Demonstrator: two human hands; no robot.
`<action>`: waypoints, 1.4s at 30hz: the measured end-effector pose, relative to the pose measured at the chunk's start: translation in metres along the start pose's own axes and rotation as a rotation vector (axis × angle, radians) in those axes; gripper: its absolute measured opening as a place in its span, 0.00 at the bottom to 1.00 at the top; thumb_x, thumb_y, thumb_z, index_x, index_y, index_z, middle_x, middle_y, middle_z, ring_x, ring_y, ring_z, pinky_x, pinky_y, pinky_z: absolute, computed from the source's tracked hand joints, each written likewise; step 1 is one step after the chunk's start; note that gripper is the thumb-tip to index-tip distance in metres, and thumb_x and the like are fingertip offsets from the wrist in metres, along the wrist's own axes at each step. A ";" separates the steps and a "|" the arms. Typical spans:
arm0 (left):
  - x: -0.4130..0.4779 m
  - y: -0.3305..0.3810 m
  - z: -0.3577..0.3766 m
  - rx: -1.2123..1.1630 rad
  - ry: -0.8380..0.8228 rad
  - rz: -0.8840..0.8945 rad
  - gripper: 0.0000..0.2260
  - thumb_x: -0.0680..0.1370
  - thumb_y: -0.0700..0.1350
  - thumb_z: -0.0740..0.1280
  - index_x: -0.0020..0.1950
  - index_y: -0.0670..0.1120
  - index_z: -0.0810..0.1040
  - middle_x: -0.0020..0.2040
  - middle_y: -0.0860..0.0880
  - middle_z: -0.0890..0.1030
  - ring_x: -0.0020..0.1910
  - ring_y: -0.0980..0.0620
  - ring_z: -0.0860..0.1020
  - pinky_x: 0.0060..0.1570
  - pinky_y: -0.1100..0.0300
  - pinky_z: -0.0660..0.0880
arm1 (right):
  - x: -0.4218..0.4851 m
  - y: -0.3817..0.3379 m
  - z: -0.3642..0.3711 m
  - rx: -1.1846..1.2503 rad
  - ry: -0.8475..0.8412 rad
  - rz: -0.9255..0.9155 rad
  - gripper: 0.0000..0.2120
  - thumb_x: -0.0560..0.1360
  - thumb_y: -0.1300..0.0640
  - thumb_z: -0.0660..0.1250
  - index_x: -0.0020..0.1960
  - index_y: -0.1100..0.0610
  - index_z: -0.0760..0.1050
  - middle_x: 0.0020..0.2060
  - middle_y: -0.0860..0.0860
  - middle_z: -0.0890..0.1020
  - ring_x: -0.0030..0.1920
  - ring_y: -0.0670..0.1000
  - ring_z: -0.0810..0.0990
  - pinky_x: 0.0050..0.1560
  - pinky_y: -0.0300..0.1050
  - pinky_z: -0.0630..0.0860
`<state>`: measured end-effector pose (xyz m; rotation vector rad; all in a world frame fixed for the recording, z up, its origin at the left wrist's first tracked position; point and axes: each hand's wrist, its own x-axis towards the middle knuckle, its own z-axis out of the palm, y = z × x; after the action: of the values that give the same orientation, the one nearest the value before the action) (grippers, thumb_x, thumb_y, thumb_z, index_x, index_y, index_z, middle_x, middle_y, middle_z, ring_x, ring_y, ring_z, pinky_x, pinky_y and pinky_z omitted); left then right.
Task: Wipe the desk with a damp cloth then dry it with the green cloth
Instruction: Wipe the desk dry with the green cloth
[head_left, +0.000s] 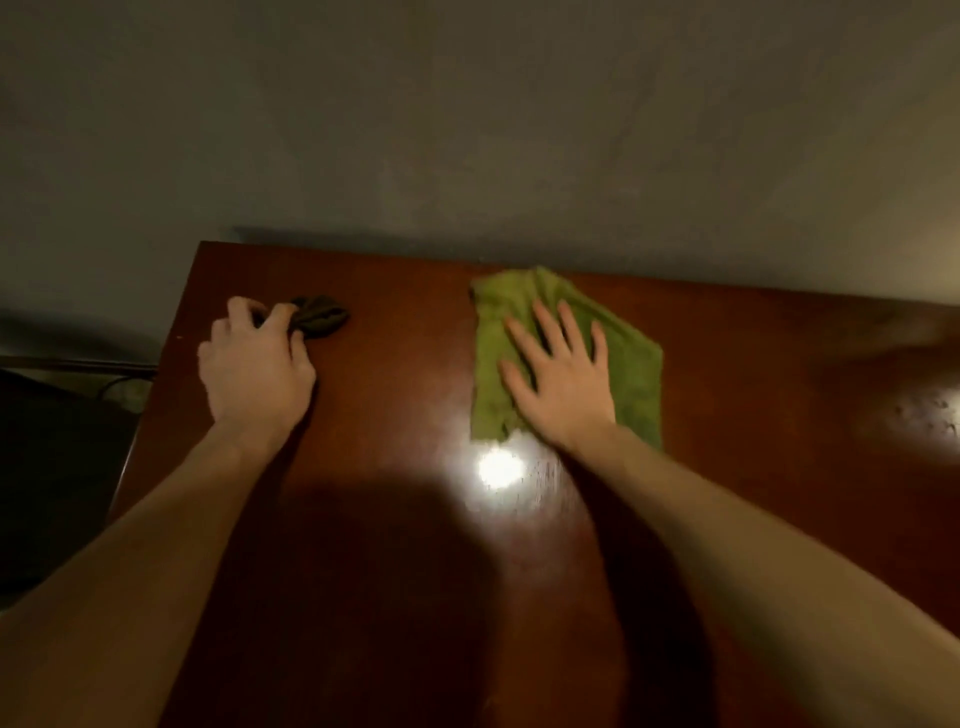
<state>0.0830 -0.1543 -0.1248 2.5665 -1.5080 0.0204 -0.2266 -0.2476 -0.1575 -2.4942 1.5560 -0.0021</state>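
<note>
dim home room: wooden desk (395, 519), plain wall (467, 130)

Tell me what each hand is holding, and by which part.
The left hand grips the dark bunched cloth by its left end. The right hand holds nothing; it presses flat on the green cloth.

The glossy reddish-brown desk (405, 374) carries two cloths, well apart, near its far edge: a green cloth (636, 374) spread flat about midway along, and a dark cloth (322, 314) bunched up toward the left corner (a bright glare sits on the nearer wood).
</note>
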 end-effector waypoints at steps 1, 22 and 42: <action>-0.001 0.005 -0.001 0.000 0.016 -0.020 0.18 0.79 0.45 0.66 0.69 0.43 0.76 0.66 0.36 0.72 0.65 0.32 0.72 0.62 0.35 0.72 | 0.027 0.003 -0.004 0.010 0.013 0.022 0.28 0.82 0.34 0.48 0.81 0.38 0.56 0.83 0.49 0.57 0.83 0.55 0.48 0.79 0.65 0.44; -0.088 0.100 0.042 -0.333 -0.113 0.320 0.22 0.85 0.43 0.58 0.80 0.42 0.67 0.81 0.45 0.66 0.81 0.48 0.63 0.80 0.52 0.59 | 0.007 -0.026 0.011 0.013 0.043 0.098 0.27 0.83 0.37 0.47 0.81 0.40 0.57 0.82 0.51 0.58 0.82 0.59 0.50 0.78 0.69 0.46; -0.106 0.085 -0.005 0.065 -0.370 0.478 0.24 0.86 0.52 0.52 0.82 0.47 0.64 0.82 0.44 0.64 0.80 0.42 0.64 0.76 0.46 0.65 | -0.217 -0.080 0.033 -0.042 0.013 0.168 0.27 0.84 0.36 0.50 0.81 0.39 0.57 0.82 0.49 0.60 0.83 0.56 0.50 0.78 0.66 0.49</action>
<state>-0.0424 -0.1019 -0.1187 2.2759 -2.2569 -0.3702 -0.2485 -0.0148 -0.1531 -2.3911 1.7834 0.0397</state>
